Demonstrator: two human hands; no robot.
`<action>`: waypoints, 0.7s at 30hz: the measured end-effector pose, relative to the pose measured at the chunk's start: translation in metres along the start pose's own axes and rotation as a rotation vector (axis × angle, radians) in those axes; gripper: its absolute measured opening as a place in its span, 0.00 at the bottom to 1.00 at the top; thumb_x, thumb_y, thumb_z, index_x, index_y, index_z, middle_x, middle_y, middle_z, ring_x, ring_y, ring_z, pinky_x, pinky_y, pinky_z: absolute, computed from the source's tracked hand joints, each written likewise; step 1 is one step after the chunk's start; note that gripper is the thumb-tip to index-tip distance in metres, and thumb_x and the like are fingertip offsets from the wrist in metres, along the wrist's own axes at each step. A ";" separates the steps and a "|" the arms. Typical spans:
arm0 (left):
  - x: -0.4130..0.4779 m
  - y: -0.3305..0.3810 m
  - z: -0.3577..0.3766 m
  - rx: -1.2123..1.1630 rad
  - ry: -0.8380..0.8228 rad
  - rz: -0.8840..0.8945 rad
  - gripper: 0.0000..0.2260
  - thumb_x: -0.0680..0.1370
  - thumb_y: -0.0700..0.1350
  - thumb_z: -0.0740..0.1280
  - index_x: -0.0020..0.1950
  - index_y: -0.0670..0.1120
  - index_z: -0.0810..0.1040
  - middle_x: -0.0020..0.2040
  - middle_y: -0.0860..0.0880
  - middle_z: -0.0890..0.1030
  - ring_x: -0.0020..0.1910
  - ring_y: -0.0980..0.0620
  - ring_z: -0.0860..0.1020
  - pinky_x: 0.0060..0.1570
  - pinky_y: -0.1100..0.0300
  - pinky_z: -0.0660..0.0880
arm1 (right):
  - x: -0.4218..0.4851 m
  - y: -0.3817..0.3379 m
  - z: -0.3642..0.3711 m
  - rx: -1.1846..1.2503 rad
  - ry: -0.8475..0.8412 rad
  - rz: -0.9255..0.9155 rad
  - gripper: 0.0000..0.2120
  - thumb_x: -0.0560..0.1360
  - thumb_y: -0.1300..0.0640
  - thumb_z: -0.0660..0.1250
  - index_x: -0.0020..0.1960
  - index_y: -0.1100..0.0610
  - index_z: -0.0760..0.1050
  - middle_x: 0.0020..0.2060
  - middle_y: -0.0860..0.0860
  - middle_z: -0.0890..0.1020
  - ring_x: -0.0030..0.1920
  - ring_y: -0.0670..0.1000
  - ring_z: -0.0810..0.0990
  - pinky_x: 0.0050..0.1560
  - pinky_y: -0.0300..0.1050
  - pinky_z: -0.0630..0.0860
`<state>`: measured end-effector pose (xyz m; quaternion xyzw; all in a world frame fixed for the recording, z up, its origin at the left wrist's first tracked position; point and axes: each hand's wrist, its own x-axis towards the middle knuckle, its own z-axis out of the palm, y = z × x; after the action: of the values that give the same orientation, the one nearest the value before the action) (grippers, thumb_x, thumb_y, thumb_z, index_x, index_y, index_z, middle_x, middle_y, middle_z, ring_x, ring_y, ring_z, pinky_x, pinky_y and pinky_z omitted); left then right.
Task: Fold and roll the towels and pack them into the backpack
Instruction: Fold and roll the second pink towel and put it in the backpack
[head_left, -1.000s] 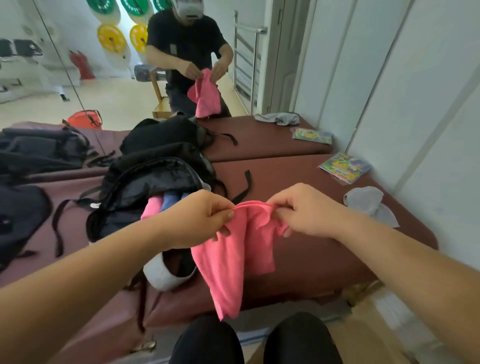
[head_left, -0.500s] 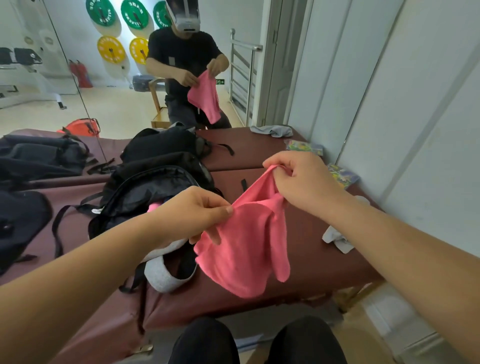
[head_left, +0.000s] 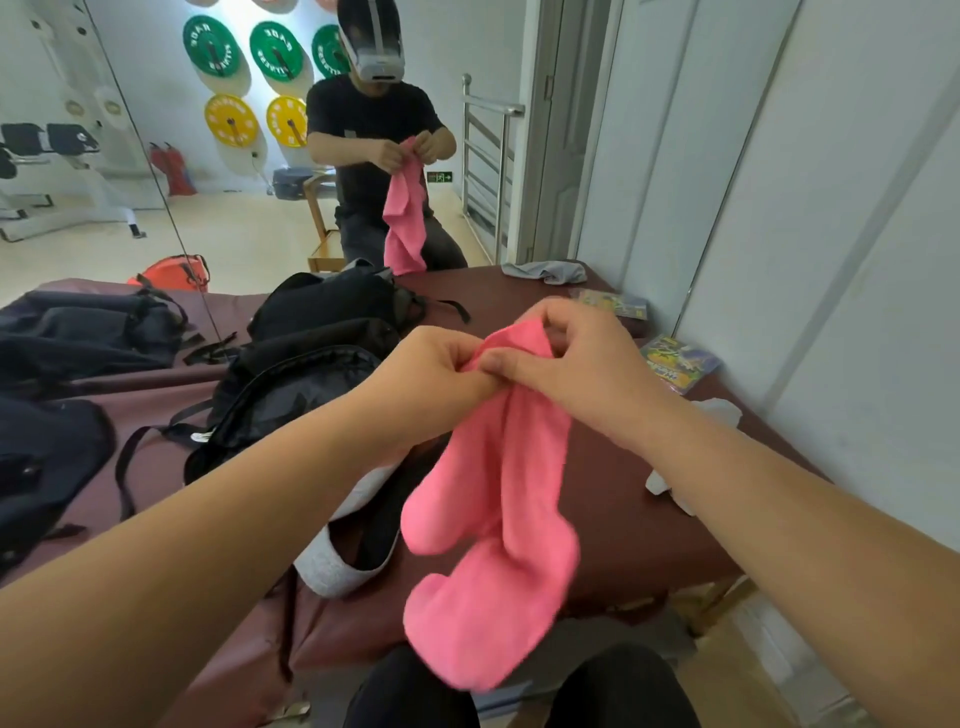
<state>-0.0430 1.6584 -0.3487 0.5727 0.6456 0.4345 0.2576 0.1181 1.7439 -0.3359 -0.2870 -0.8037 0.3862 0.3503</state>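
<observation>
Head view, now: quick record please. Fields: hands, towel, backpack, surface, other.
left hand: pinches the pink towel at its top
right hand: pinches the same spot, touching the left hand
pink towel: hangs bunched from both hands, not rolled
backpack: black, lying on the table, left of the towel
table: maroon padded top
other: booklet and pale cloth at the table's right side

Left hand: I pinch the pink towel at its top edge.
Right hand: I pinch the same edge, touching my left.
Towel: hangs over the bench.
Backpack: open, left of towel.
</observation>
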 end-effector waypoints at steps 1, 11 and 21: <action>0.000 0.000 0.000 0.022 0.013 0.021 0.12 0.78 0.46 0.70 0.46 0.36 0.83 0.39 0.32 0.81 0.33 0.51 0.73 0.36 0.55 0.71 | -0.003 0.007 -0.003 0.063 -0.055 0.026 0.11 0.72 0.51 0.80 0.48 0.57 0.83 0.39 0.52 0.88 0.41 0.48 0.86 0.46 0.50 0.83; -0.005 -0.046 -0.026 0.506 -0.243 -0.227 0.08 0.75 0.51 0.76 0.42 0.46 0.85 0.34 0.48 0.84 0.34 0.53 0.83 0.35 0.63 0.78 | 0.013 0.043 -0.029 0.074 0.409 0.148 0.16 0.82 0.51 0.68 0.45 0.64 0.77 0.33 0.56 0.71 0.33 0.53 0.69 0.35 0.49 0.66; 0.062 -0.023 -0.043 -0.036 0.191 -0.316 0.13 0.81 0.31 0.57 0.54 0.40 0.80 0.49 0.34 0.84 0.42 0.37 0.85 0.37 0.47 0.85 | 0.055 0.050 -0.056 0.279 0.560 0.270 0.10 0.79 0.47 0.71 0.38 0.44 0.83 0.36 0.48 0.77 0.42 0.51 0.76 0.52 0.70 0.80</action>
<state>-0.1035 1.7079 -0.3369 0.4156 0.7412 0.4526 0.2703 0.1391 1.8344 -0.3331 -0.4348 -0.5704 0.4415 0.5391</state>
